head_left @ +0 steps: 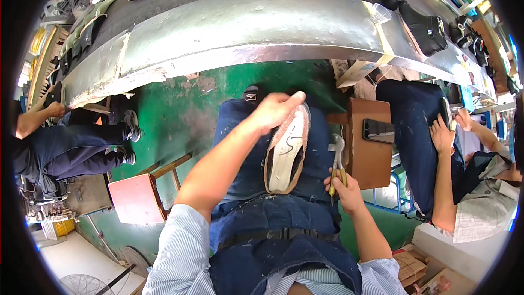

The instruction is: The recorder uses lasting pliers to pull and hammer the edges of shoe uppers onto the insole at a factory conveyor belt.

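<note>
A half-made shoe (pixel 286 150) rests sole side up across my thighs, its pale insole marked with a dark squiggle and the upper's edge folded around it. My left hand (pixel 277 112) grips the shoe's far end, with the thumb over its tip and the other fingers partly hidden. At the right of my lap, my right hand (pixel 345 190) is closed around the yellowish handles of metal lasting pincers (pixel 337 155). The pincers' head points away from me and stays apart from the shoe. Their jaws are too small to read.
A metal-edged workbench (pixel 245 27) curves across the front, with black shoes (pixel 423 27) and a clear cup (pixel 380 13) on it. A phone (pixel 378 131) lies on a brown stool (pixel 370 158) at my right. Co-workers sit on both sides; a reddish stool (pixel 136 199) stands left.
</note>
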`<action>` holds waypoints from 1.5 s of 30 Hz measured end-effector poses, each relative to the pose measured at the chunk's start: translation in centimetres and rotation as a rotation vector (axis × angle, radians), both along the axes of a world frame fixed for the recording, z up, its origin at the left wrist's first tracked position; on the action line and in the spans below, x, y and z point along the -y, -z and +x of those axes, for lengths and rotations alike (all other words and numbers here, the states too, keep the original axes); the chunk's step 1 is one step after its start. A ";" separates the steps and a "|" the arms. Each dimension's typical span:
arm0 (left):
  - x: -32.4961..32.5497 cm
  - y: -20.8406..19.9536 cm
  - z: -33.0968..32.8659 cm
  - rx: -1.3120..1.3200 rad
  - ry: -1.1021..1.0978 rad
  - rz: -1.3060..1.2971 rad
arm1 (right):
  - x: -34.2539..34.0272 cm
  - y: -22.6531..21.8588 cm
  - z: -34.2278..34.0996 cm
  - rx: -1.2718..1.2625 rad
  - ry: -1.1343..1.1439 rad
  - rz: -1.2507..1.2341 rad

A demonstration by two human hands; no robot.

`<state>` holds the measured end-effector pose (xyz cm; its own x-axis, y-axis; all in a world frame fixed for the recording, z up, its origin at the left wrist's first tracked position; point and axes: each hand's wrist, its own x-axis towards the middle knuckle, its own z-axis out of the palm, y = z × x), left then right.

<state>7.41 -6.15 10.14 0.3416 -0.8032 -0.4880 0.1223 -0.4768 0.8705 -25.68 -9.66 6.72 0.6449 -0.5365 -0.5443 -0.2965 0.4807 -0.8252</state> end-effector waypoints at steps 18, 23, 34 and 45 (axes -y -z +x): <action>-6.5 10.6 -7.0 0.186 -0.026 -0.179 | 2.5 -7.5 4.9 -0.281 -0.850 -0.801; -7.3 11.8 -7.9 0.287 -0.041 -0.220 | 3.9 -11.1 8.8 -0.469 -1.088 -0.761; -8.6 7.7 -8.2 -0.369 -0.282 -0.417 | 1.6 -5.4 9.3 -0.360 -0.823 -0.677; -6.8 6.5 -8.1 0.215 -0.221 -0.183 | 4.3 -6.8 8.7 -0.211 -0.809 -1.017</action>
<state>-0.69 0.62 3.66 0.5957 -0.7662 -0.2411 0.0100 -0.2930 0.9560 -17.03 -13.93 13.56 0.9280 -0.2685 -0.2585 -0.3724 -0.6970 -0.6128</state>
